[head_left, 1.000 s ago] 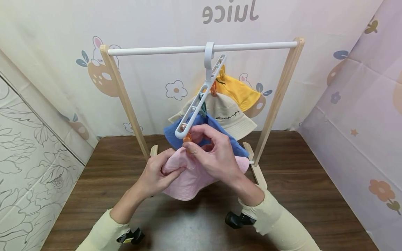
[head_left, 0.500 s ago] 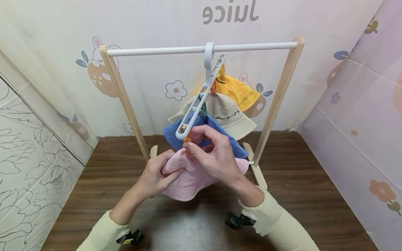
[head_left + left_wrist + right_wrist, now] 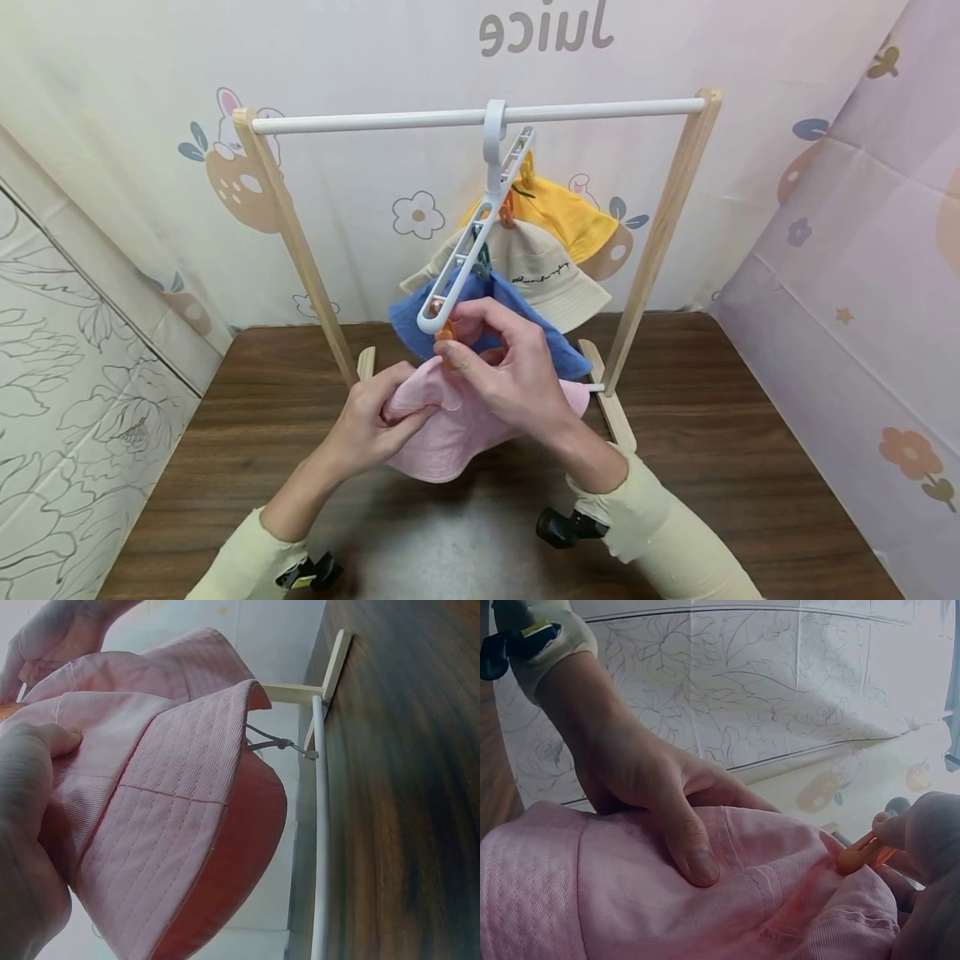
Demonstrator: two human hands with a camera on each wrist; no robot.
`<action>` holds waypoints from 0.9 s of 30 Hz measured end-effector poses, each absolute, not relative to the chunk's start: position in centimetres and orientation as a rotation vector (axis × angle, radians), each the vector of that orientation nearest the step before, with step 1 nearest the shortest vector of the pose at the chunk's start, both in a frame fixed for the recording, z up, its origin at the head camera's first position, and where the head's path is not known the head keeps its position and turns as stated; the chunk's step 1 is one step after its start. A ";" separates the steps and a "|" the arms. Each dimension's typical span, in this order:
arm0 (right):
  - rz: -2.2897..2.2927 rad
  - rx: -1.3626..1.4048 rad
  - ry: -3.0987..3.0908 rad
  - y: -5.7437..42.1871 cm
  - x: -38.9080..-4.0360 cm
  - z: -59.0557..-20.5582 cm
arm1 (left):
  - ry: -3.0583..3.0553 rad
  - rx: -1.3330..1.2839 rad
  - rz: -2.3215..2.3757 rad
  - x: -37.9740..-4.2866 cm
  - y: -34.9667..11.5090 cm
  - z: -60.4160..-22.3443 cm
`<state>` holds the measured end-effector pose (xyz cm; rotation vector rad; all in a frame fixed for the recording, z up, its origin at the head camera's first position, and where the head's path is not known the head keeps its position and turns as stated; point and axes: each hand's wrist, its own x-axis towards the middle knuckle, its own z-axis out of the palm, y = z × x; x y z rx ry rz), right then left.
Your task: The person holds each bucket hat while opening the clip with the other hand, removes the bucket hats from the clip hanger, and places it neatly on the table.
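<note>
A pink bucket hat [image 3: 446, 450] hangs below the near end of a white hanger [image 3: 467, 254]. My left hand [image 3: 375, 421] pinches the top of its crown, thumb on the near side, as the left wrist view shows on the pink cloth [image 3: 142, 802]. Between the thumb and fingers of my right hand [image 3: 517, 375] is an orange clip [image 3: 446, 332] attached to the hanger's near end. In the right wrist view the clip's tip [image 3: 850, 860] sits at the crown's folded top. The fingers of my left hand behind the cloth are hidden.
Behind the pink hat, a blue hat [image 3: 412, 321], a beige hat [image 3: 558, 287] and a yellow hat [image 3: 573, 217] hang from clips. The hanger hooks over a white rail [image 3: 360, 122] between wooden posts [image 3: 663, 242] standing on a dark wooden table [image 3: 720, 467].
The head view has shifted very slightly. Both hands keep the same hold on the pink hat and the orange clip.
</note>
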<state>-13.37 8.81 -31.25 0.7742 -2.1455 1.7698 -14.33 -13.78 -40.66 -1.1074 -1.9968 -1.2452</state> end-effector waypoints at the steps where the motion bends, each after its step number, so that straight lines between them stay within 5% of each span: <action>1: 1.769 0.773 -2.146 8.8 -13.4 -31.3 | -1.997 -1.105 -1.248 -14.3 -13.8 -40.7; 27: 1.762 0.751 -2.144 9.0 -13.3 -31.6 | -1.974 -1.120 -1.269 -13.9 -13.7 -41.2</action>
